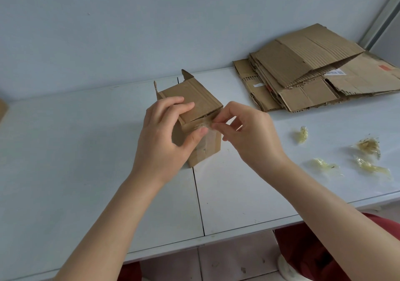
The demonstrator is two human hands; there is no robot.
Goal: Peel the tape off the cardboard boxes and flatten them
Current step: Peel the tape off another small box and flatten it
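A small brown cardboard box [201, 98] stands on the white table [86, 150], its far flaps open. My left hand [164, 137] grips the box from the left, fingers on its top face and thumb on its near side. My right hand [249, 133] pinches an end of clear tape [206, 125] at the box's near top edge, between thumb and forefinger. The tape still sticks to the box along that edge and down the near side.
A pile of flattened cardboard boxes [313, 70] lies at the back right against the wall. Several crumpled wads of peeled tape [368, 146] lie on the table to the right. Another cardboard piece [2, 109] shows at the left edge.
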